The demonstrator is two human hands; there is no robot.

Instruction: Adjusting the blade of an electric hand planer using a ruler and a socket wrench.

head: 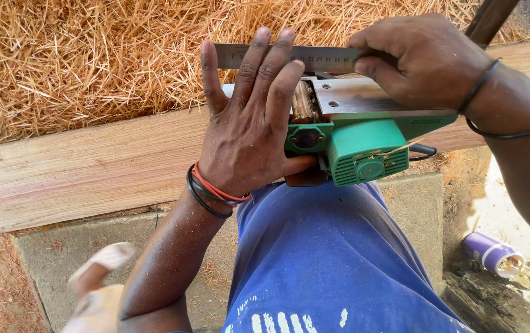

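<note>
On the lap, a green electric planer lay sole-up against a wooden plank.
Left hand pressed flat, fingers spread over its front; right hand pinched a steel ruler across the sole, straw beyond.

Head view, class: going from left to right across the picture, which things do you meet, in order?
Pale sandal → left hand on the steel ruler → green electric planer → right hand → purple cylinder.
</note>
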